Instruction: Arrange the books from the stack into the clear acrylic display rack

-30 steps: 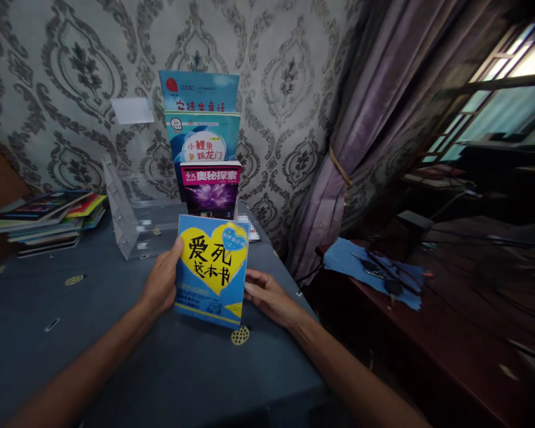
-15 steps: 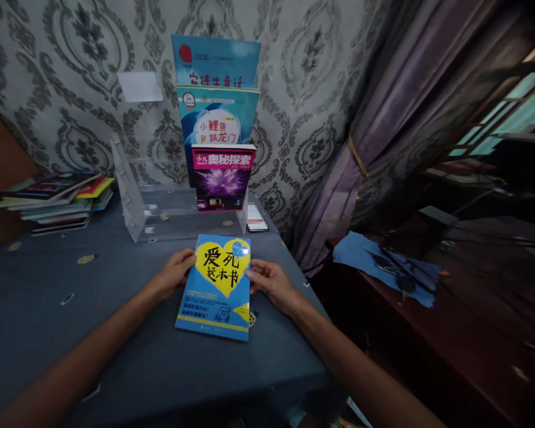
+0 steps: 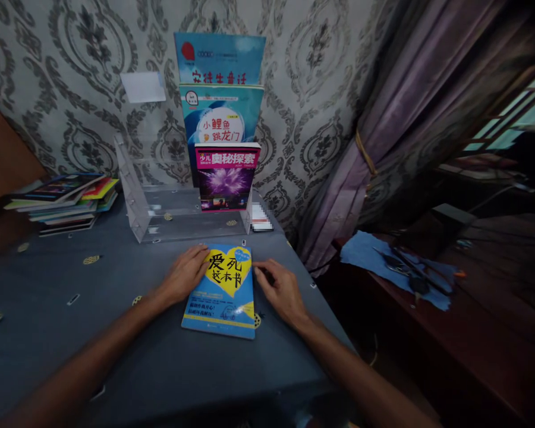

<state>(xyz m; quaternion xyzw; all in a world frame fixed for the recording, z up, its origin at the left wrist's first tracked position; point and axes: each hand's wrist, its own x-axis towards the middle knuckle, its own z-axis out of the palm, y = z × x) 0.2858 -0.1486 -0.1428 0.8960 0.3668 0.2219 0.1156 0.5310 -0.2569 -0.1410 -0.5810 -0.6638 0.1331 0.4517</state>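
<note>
A blue book (image 3: 225, 297) with a yellow heart on its cover lies flat on the grey-blue table (image 3: 49, 333) in front of me. My left hand (image 3: 185, 280) grips its upper left edge, fingers over the corner. My right hand (image 3: 282, 289) is curled against its right edge. Just behind the book stands a clear acrylic tiered rack (image 3: 134, 196). On the rack's right side three books stand stepped: a purple one (image 3: 226, 177) in front, a teal one (image 3: 220, 122) behind it, and a blue one (image 3: 218, 59) at the top.
A stack of colourful books (image 3: 65, 199) lies at the table's far left. A patterned wall is behind the rack. A purple curtain (image 3: 383, 119) hangs to the right. Beyond the table's right edge, a dark wooden surface carries a blue cloth (image 3: 374, 255) with tools on it.
The blue book went from being held upright in both hands to lying flat on the table, a little nearer the rack. Both hands came down with it and stay at its edges.
</note>
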